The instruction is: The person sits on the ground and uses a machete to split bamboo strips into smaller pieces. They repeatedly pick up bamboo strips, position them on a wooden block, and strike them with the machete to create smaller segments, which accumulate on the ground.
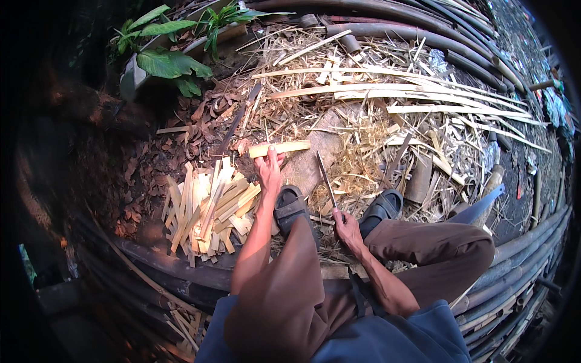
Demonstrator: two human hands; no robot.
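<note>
My left hand (270,169) is closed on one end of a short, flat bamboo strip (284,147), held up level in front of me. In my right hand (347,227) is the handle of a knife (325,179), its long narrow blade angled forward and to the left. The blade's tip is near the strip's right end, apart from it. Beneath them lies a flat pale stone (308,166). Left of my left forearm, a heap of short cut bamboo strips (209,212) rests on the ground.
Long pale bamboo strips (411,91) lie across shavings ahead. A long dark blade (239,121) lies beyond my left hand. A saw blade (478,207) stands at the right, near my knee. Bamboo poles (423,36) line the far side. Leafy plants (172,63) grow at the far left.
</note>
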